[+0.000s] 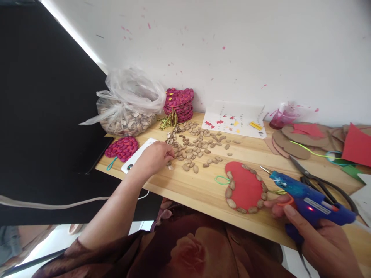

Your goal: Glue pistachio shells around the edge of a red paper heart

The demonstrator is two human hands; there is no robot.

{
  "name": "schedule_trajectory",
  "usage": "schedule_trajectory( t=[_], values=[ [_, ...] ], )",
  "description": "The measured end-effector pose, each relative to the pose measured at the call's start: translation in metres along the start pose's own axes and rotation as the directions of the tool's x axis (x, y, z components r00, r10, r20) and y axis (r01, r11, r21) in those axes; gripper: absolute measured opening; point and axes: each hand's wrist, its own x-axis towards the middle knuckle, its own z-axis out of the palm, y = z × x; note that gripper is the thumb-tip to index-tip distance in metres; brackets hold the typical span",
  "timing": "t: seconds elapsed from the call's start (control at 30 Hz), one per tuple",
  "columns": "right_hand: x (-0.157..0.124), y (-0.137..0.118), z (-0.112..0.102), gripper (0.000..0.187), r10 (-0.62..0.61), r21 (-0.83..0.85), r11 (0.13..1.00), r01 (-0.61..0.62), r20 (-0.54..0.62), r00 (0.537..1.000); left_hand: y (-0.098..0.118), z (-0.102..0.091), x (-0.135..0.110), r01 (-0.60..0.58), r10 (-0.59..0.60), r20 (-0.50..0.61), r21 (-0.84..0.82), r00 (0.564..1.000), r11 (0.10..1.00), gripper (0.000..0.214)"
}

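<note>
My right hand (317, 235) is wrapped round a blue glue gun (307, 202), its small red light lit and its nozzle pointing left. Left of the nozzle lies a curved red cutout (247, 185), edged with oval tan shells and fitted with a green cord loop (222, 180). My left hand (156, 156) is at the near edge of the loose shells (199, 144), fingertips curled together. What they pinch, if anything, is hidden. Beneath that wrist is a white device with a small display (142, 154).
A plastic bag of shells (127, 116) and stacked magenta shell-covered pieces (179, 104) stand at the back. Another magenta piece (123, 148) lies left. A sticker sheet (234, 119), stained cup (281, 117), cardboard cutouts (292, 144) and black scissors (310, 175) are farther right.
</note>
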Motion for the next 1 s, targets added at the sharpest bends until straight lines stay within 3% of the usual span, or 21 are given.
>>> schedule_trajectory(
  t=[0.13,0.3,0.43,0.67,1.0],
  values=[
    [0.001,-0.002,0.001,0.032,0.018,0.001,1.000,-0.018,0.009,1.000,0.003,0.003,0.001,-0.030,0.029,-0.016,-0.040,0.999,0.999,0.018],
    [0.001,-0.003,0.002,0.034,0.003,0.030,1.000,-0.003,0.004,1.000,0.008,0.006,0.000,-0.063,0.053,-0.117,-0.087,0.992,0.994,0.018],
    [-0.001,-0.002,0.003,0.031,-0.006,0.056,0.998,0.005,0.021,1.000,0.016,0.014,0.000,-0.181,0.162,-0.140,-0.142,0.977,0.973,0.016],
    [-0.002,0.003,0.002,0.028,-0.006,0.099,0.995,0.002,0.041,0.999,0.030,0.024,0.002,-0.275,0.265,-0.083,-0.152,0.961,0.949,0.016],
    [-0.002,-0.002,0.001,0.030,-0.025,0.094,0.995,0.019,0.065,0.998,0.035,0.035,0.005,-0.323,0.302,-0.128,-0.197,0.945,0.926,0.007]
  ],
)
